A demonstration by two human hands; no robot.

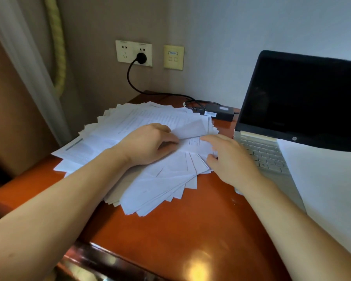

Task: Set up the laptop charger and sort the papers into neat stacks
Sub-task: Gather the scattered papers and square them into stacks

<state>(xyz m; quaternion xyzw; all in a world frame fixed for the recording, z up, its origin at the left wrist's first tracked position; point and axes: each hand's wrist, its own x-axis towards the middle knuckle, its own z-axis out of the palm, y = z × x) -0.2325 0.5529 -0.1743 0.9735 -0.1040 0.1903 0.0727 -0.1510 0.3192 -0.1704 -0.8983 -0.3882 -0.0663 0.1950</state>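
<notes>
Fanned papers (150,179), left hand (148,146) atop (laptop (292,110) beside)

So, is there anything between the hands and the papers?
Nothing visible. The left hand and the right hand both touch the papers directly, on top of the fanned pile. The laptop stands to the right, out of the way.

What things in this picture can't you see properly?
Head view:
Words on the papers: too small and blurred.
Laptop: right side cut off by the frame edge; a loose sheet covers some keys.
Charger lead's far end: hidden behind the laptop screen.
Left hand fingers: tucked under the hand, so its grip is unclear.
</notes>
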